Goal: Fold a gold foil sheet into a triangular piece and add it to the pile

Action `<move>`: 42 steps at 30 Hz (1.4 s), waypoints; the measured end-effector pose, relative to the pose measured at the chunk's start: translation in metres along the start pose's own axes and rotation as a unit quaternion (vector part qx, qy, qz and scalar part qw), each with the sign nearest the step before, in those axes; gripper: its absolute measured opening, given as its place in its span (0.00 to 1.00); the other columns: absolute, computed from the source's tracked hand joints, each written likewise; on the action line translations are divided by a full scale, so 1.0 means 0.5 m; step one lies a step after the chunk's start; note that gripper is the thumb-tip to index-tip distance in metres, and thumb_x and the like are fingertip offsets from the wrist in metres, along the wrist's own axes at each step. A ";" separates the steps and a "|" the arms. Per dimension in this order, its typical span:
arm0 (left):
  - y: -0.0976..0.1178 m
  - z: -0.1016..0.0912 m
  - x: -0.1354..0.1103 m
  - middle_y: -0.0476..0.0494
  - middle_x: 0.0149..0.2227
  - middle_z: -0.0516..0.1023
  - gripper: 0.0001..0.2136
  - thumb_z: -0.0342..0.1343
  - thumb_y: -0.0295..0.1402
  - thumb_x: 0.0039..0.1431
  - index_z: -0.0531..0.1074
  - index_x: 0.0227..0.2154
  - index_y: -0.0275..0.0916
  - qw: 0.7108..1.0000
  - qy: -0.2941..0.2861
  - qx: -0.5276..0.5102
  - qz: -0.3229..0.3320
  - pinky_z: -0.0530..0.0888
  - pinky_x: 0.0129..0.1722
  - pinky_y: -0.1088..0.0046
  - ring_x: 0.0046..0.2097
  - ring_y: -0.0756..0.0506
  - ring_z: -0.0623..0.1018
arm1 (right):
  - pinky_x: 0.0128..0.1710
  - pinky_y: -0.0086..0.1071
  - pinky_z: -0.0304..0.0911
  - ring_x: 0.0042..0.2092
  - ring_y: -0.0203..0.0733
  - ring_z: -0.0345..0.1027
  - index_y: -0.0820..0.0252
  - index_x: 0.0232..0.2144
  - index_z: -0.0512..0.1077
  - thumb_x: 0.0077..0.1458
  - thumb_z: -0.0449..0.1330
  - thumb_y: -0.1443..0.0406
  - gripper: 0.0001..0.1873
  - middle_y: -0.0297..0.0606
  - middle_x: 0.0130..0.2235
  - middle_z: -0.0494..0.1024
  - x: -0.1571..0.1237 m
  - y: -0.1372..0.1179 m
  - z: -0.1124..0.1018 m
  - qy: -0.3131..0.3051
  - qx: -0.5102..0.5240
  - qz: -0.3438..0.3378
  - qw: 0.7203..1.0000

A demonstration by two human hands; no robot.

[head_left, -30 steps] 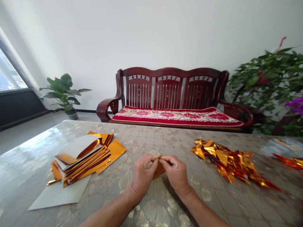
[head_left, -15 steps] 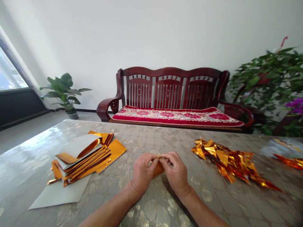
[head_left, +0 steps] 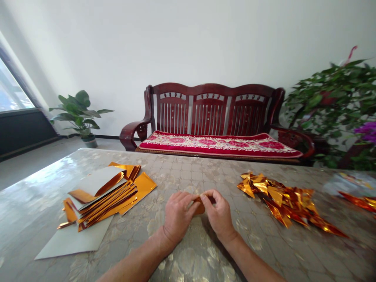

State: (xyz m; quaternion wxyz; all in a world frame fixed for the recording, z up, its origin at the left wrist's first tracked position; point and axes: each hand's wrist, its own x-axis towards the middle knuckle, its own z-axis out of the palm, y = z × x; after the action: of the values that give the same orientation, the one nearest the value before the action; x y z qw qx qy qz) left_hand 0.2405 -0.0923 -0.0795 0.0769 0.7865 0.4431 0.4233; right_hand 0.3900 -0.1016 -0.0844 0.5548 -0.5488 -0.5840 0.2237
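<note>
Both hands meet low over the surface [head_left: 188,254]. The left hand [head_left: 177,216] and right hand [head_left: 219,213] each have a tight grip on one small folded gold paper [head_left: 199,206] between them. A stack of gold sheets [head_left: 105,194] lies left, a pile of folded gold pieces [head_left: 288,201] lies right

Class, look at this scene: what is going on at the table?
A person's left hand and right hand together pinch a small gold foil piece just above the table. A stack of flat gold sheets lies to the left of the hands, and a pile of folded gold pieces lies to the right.
</note>
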 end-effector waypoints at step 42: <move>-0.048 -0.040 0.024 0.50 0.31 0.78 0.13 0.49 0.43 0.68 0.74 0.37 0.43 0.973 -0.218 0.071 0.037 0.64 0.32 0.77 0.32 0.49 0.76 | 0.30 0.27 0.60 0.30 0.38 0.68 0.58 0.25 0.77 0.55 0.59 0.61 0.11 0.30 0.25 0.76 0.043 0.024 -0.037 -0.204 -0.035 -0.033 0.978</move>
State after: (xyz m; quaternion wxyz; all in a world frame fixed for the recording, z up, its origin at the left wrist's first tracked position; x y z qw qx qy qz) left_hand 0.2135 -0.0738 -0.0714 0.0999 0.8791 0.4153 0.2117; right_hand 0.4161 -0.0853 -0.0809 0.4115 -0.4913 -0.7102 0.2914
